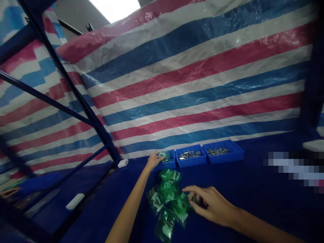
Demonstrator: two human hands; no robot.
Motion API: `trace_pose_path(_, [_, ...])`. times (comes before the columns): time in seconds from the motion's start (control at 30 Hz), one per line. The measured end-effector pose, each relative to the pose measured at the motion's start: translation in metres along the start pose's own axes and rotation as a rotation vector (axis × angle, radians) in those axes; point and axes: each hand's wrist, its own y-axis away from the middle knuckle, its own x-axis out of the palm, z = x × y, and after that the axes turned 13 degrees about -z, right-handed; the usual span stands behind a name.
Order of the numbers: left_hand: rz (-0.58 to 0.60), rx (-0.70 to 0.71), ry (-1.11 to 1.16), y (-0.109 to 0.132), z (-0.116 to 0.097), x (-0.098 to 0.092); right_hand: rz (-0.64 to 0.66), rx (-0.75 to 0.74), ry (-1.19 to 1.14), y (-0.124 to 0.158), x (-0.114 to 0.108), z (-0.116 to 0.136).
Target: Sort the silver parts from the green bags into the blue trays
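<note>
Currently has the left hand [154,161] stretched out to the leftmost shallow rectangular blue plastic bin [169,165], at its left side, with fingertips at the shiny, green-tinted, see-through packets [165,155] inside. Shows those fingers slightly bent; cannot tell from this angle their exact spread, nor any firm hold on a packet. Holds the right hand [211,205] low over the dark blue tabletop [248,192], just beside the right edge of a loose heap of green-tinted clear plastic packets with pale pieces inside [169,191]. Leaves a gap between thumb and extended index finger, with the other fingers curled toward the palm. Shows something dark within the curl, too shadowed to identify; cannot tell of any grip on it. Has the heap in front of the leftmost bin, several packets overlapping. Has silvery metal tube-like parts [189,154] in the middle blue bin [192,163] and smaller metal pieces [218,151] in the right-hand blue bin [227,158], all three side by side. Also shows a small white box-shaped object [123,163] left of the bins, near a dark blue metal post [95,123]. Faces a creased plastic sheet with red, white and blue stripes [202,74] behind.
</note>
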Motion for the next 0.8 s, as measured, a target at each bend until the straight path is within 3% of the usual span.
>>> trace_pose_path(0.1, [0.109,-0.02,-0.036,-0.009,-0.001,0.013,0.025,-0.022,0.04,-0.001,-0.001,0.001])
trace_pose_path(0.2, [0.165,-0.033,-0.086,-0.011,-0.004,0.013,0.057,-0.048,0.059,-0.002,-0.001,0.001])
trace_pose_path(0.27, [0.134,-0.006,-0.139,-0.007,-0.005,0.008,0.07,-0.058,0.07,-0.002,-0.001,0.001])
trace_pose_path(0.37, [-0.054,0.118,-0.307,0.003,-0.003,0.0,0.085,-0.079,0.108,-0.001,-0.001,0.002])
trace_pose_path(0.43, [-0.113,0.172,-0.376,0.01,0.002,0.0,0.106,-0.09,0.128,-0.001,-0.002,0.004])
trace_pose_path(0.57, [0.006,0.184,-0.351,0.017,0.009,0.008,0.143,-0.102,0.14,-0.003,-0.003,0.003])
trace_pose_path(0.67, [0.024,0.189,-0.35,0.016,0.008,0.012,0.113,-0.1,0.156,-0.004,-0.003,-0.003])
trace_pose_path(0.8, [0.055,0.162,-0.357,0.015,0.001,0.011,0.038,0.018,0.263,-0.005,-0.002,-0.016])
